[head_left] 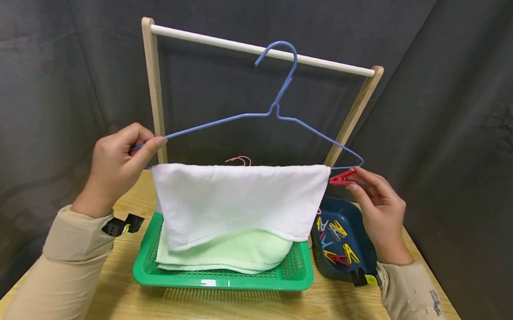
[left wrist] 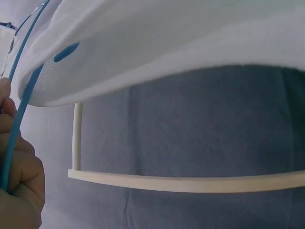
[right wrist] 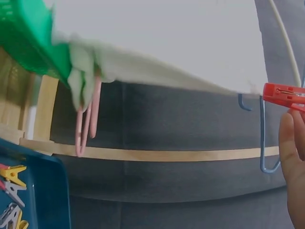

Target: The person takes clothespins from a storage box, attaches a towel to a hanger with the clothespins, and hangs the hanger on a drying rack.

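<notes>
A blue wire hanger (head_left: 217,122) is held up by its left end in my left hand (head_left: 119,165), thumb and curled fingers round the wire. Over its lower bar hangs a folded white towel (head_left: 241,198). My right hand (head_left: 380,212) pinches a red clothespin (head_left: 342,177) between thumb and fingers at the towel's upper right corner, just under the bar. Whether the clothespin's tip bites the cloth I cannot tell. In the right wrist view, the same clothespin (right wrist: 281,94) sits by the towel's edge, beside the hanger's bent end (right wrist: 262,138).
Below the towel stands a green basket (head_left: 224,283) with a pale green towel (head_left: 238,253) in it. A dark blue bin (head_left: 363,233) at the right holds several clothespins (head_left: 350,254). Behind rises a wooden rack with a white rail (head_left: 210,40). Pink hangers (right wrist: 94,107) show behind the basket.
</notes>
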{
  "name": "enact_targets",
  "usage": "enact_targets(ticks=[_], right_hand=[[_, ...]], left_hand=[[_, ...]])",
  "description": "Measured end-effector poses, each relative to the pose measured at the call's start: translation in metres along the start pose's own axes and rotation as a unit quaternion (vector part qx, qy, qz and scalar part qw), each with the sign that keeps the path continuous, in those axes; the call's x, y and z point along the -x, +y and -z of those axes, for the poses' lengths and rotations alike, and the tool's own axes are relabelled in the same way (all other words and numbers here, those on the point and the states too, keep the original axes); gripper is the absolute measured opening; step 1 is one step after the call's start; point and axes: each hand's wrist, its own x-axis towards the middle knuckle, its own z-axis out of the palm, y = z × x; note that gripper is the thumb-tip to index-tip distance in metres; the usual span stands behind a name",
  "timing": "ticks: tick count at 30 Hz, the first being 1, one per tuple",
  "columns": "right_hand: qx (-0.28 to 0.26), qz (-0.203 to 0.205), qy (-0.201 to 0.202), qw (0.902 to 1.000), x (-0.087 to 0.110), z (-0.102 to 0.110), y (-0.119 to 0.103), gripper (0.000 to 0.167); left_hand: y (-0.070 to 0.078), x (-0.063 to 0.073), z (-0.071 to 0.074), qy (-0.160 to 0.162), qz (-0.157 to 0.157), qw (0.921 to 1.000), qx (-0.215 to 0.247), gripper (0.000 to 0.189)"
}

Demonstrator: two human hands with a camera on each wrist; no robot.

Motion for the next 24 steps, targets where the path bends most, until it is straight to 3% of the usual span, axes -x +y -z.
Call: enact_targets(ticks=[6, 17, 24], right_hand=[[-0.024, 0.001, 0.019, 0.9995, -0.005, 0.003, -0.005, 0.039], [-0.045, -0.003, 0.022, 0.9987, -0.013, 0.008, -0.011, 0.034], [-0.015, -0.013, 0.022, 0.9996, -0.016, 0.013, -0.010, 0.030]], left_hand=[[0.004, -0.005, -0.001, -0.019, -0.002, 0.9998, 0.006, 0.049], [0.009, -0.007, -0.006, -0.018, -0.001, 0.9997, 0.018, 0.060], [0.007, -0.005, -0.008, -0.031, -0.002, 0.9993, 0.022, 0.055]])
